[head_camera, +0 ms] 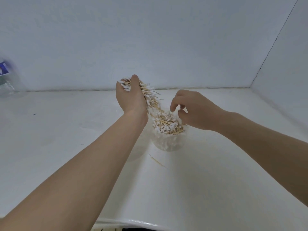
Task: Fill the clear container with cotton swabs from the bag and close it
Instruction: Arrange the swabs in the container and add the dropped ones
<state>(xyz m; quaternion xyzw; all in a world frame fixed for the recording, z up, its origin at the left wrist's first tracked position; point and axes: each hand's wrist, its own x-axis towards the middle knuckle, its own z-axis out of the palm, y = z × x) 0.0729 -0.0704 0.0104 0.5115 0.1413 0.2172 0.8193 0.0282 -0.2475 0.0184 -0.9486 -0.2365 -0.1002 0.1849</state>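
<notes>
White tabletop (183, 189) carries one stray wooden-stemmed swab (157, 161) nearest the viewer, just in front of the clear container (166, 142), which is heaped above its rim with cotton swabs (168, 125). Over that heap the right hand (195, 110) hangs with fingers curled loosely down, fingertips touching the top swabs. Farther back and higher, the left hand (129, 95) cups a bundle that spills down into the container, and a blurred clear plastic bottle (8, 77) stands far left by the wall.

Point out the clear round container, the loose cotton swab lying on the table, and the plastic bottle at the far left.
Clear round plastic container (166, 144), head view, lower front wall.
Loose wooden cotton swab (157, 161), head view, mid stick.
Clear plastic bottle with blue label (7, 82), head view, blurred body.
</notes>
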